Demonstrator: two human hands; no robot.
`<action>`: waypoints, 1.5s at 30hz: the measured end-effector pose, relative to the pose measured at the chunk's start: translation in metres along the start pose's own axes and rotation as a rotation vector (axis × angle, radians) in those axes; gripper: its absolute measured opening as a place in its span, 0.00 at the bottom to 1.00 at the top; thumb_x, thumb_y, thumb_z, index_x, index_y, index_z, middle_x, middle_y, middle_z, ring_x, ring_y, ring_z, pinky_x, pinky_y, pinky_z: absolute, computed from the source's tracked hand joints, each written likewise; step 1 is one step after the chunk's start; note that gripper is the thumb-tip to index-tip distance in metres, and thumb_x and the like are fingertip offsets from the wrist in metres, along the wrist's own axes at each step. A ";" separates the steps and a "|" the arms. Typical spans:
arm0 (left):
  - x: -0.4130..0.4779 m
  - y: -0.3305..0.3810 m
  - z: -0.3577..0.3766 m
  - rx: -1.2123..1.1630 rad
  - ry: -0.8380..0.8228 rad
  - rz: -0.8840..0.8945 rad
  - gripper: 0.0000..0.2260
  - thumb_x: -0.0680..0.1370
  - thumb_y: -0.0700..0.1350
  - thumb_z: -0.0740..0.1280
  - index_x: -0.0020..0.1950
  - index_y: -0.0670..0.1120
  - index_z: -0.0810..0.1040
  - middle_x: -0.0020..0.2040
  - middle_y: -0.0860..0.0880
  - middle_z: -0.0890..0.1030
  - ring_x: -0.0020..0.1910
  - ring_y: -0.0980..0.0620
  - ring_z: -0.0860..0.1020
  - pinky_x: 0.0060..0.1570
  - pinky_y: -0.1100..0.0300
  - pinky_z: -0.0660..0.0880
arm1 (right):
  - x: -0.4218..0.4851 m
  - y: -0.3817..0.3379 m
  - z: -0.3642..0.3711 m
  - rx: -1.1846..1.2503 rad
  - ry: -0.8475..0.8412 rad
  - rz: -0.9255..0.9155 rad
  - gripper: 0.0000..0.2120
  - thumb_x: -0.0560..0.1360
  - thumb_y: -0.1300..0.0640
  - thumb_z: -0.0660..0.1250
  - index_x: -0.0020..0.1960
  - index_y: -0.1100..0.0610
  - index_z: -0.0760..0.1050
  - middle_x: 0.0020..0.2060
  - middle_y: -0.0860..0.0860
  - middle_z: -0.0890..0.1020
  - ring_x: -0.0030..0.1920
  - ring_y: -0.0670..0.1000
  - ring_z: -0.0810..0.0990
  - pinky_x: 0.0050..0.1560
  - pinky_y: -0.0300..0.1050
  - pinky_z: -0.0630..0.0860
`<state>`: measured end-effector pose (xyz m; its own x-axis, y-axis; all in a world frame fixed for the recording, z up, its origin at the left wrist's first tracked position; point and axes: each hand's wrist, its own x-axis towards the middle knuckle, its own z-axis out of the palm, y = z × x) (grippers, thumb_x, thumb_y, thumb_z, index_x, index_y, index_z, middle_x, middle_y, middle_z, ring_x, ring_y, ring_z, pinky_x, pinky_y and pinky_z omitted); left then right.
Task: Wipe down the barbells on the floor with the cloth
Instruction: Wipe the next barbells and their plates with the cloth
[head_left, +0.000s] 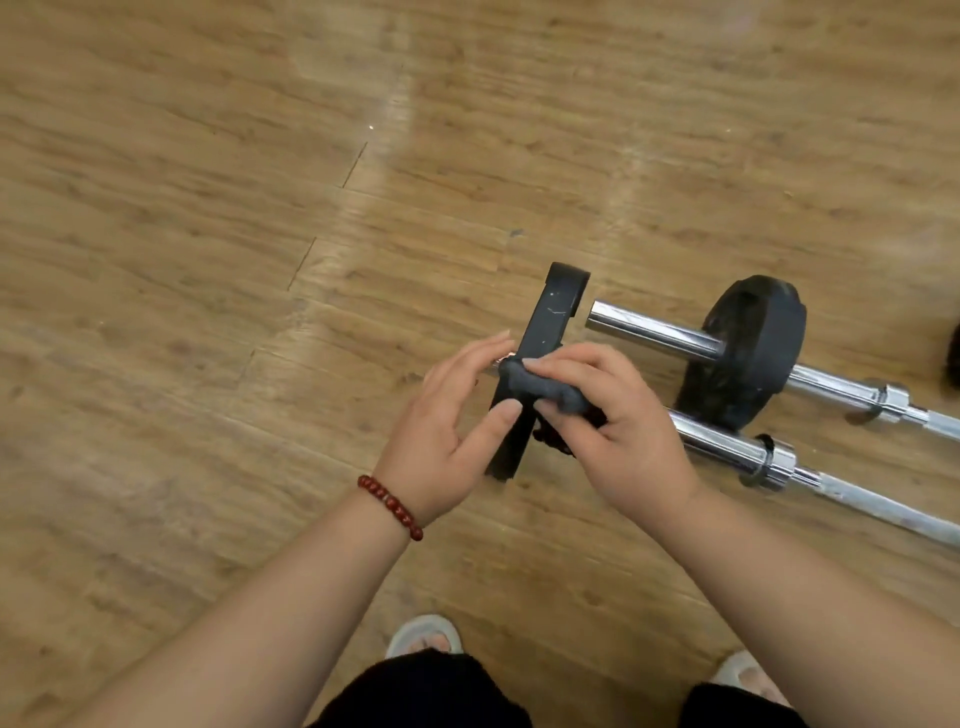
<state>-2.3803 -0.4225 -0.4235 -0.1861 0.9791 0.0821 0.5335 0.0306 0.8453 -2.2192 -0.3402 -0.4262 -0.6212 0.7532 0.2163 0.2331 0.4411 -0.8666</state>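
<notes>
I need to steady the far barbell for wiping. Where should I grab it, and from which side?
Probably the bare chrome sleeve of the far barbell, outside its black plate, from above. It is a smooth round bar lying level, and the plate seems to hold it off the wooden floor, leaving room to curl a grip around it.

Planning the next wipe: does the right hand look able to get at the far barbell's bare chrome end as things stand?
Probably yes: the chrome end lies uncovered just beyond the right hand, nothing between them, and the cloth is in its grip.
</notes>
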 end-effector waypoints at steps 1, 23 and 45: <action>0.002 -0.009 0.004 -0.039 0.043 -0.033 0.16 0.78 0.53 0.60 0.66 0.58 0.70 0.65 0.55 0.74 0.66 0.54 0.71 0.64 0.51 0.70 | 0.002 0.006 0.007 0.061 0.000 0.053 0.17 0.74 0.61 0.67 0.60 0.47 0.77 0.53 0.46 0.77 0.56 0.39 0.74 0.58 0.30 0.67; 0.051 -0.135 0.010 -0.433 0.624 -0.554 0.07 0.81 0.53 0.57 0.51 0.52 0.72 0.42 0.51 0.78 0.41 0.50 0.76 0.45 0.48 0.76 | 0.065 0.054 0.079 -0.311 0.053 0.431 0.25 0.75 0.58 0.64 0.71 0.46 0.66 0.78 0.47 0.44 0.77 0.48 0.37 0.62 0.38 0.49; 0.018 -0.186 0.086 -0.469 0.253 -0.389 0.19 0.78 0.41 0.67 0.68 0.53 0.72 0.68 0.56 0.68 0.66 0.63 0.66 0.63 0.76 0.62 | 0.018 0.055 0.089 -0.303 0.052 0.407 0.38 0.74 0.54 0.68 0.78 0.46 0.51 0.77 0.40 0.45 0.67 0.29 0.44 0.46 0.11 0.49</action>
<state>-2.4119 -0.3934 -0.6242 -0.5110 0.8354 -0.2025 -0.0173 0.2255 0.9741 -2.2838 -0.3457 -0.5097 -0.3988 0.9133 -0.0825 0.6598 0.2233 -0.7175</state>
